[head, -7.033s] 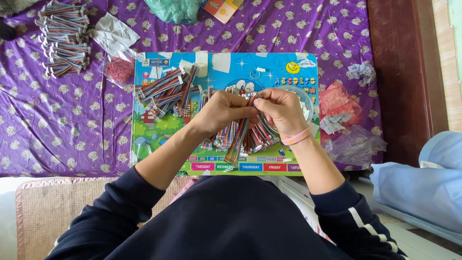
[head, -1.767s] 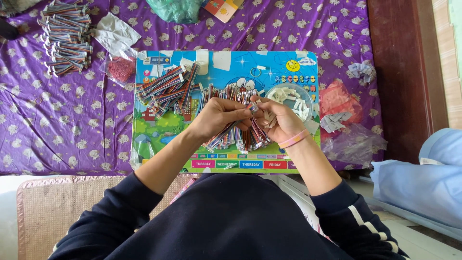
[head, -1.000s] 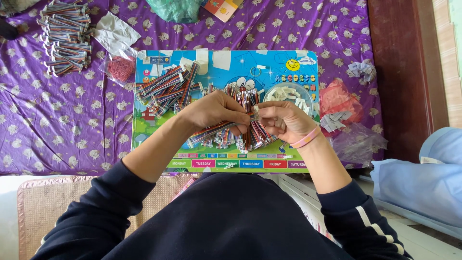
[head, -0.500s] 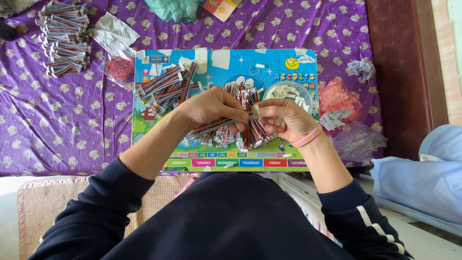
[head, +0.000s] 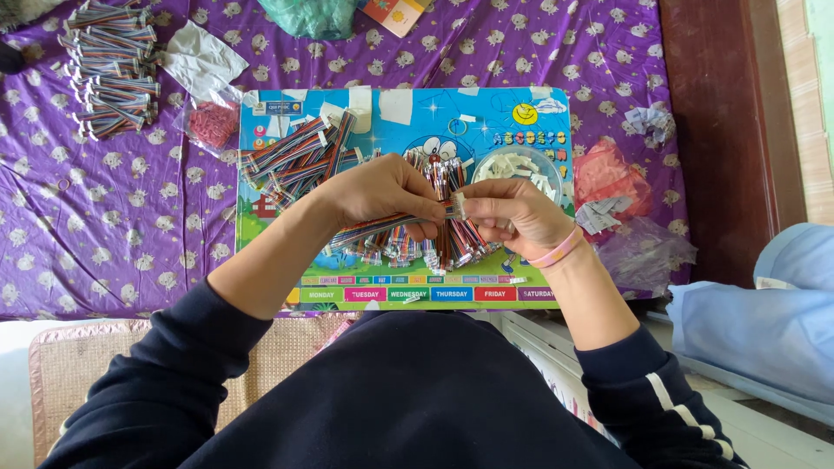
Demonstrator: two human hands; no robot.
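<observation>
My left hand [head: 382, 193] grips a flat multicoloured ribbon cable [head: 373, 231]. My right hand [head: 512, 213] pinches its white connector [head: 458, 207], above the colourful play board [head: 365, 113]

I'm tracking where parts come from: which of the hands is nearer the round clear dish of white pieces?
Right. The right hand sits just below the dish, nearly touching its rim. The left hand is farther off to the dish's left, holding the multicoloured ribbon cable.

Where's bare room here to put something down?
Purple cloth lies bare left of the colourful board, below the stacked cable bundles. Crowded: board's middle, where left hand and right hand hold a ribbon cable.
</observation>
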